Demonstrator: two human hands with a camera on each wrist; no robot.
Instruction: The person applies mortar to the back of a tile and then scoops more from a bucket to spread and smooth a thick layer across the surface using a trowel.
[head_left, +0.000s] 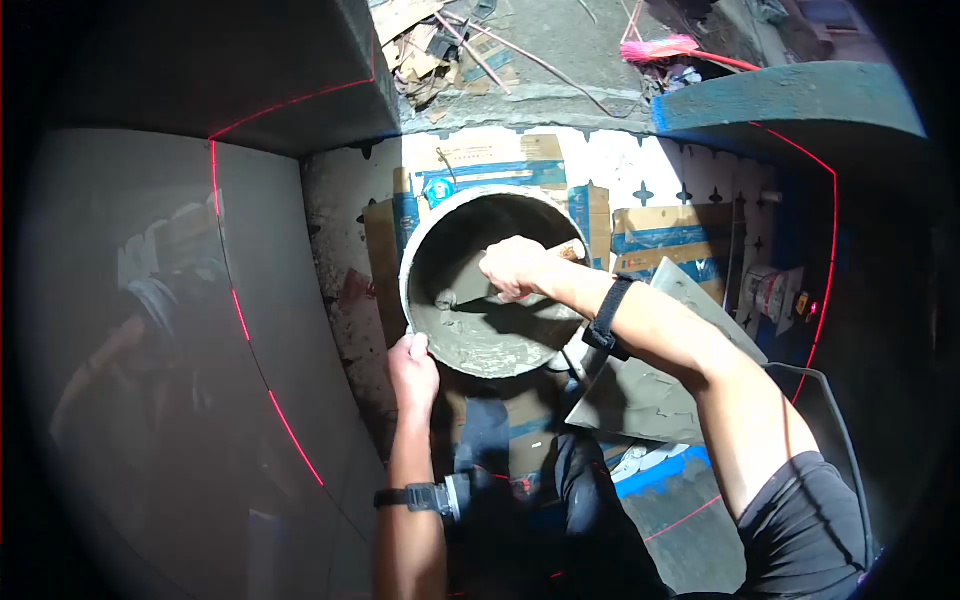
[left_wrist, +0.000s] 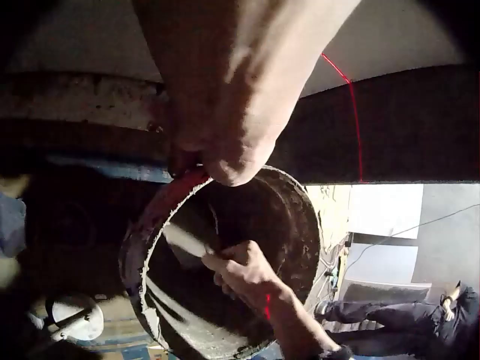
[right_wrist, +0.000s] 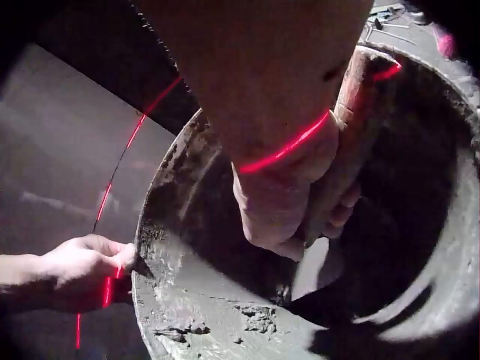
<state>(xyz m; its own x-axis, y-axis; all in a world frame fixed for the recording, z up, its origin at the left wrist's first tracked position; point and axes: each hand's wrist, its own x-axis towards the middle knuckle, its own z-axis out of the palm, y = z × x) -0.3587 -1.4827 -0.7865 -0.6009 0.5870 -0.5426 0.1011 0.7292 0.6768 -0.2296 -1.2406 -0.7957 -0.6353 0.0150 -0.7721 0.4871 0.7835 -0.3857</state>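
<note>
A round bucket [head_left: 407, 285] with a mortar-caked rim stands in front of me, with wet grey mortar [head_left: 490, 348] inside. My left hand [head_left: 412, 375] grips its near left rim, thumb on top, as the right wrist view also shows. Reaching into the bucket, my right hand [head_left: 515, 268] holds a trowel by its worn wooden handle [right_wrist: 352, 120]. The trowel's metal blade [left_wrist: 184, 240] points down and left inside the bucket, partly in shadow. Its tip end lies at the mortar in the head view.
Right of the bucket leans a mortar-smeared grey slab [head_left: 645, 400]. Flattened cardboard [head_left: 670, 225] covers parts of the floor; a blue tape measure [head_left: 437, 190] lies behind the bucket. A small lit device [head_left: 803, 303] stands right, red laser lines crossing the walls. A pink broom [head_left: 660, 48] lies beyond.
</note>
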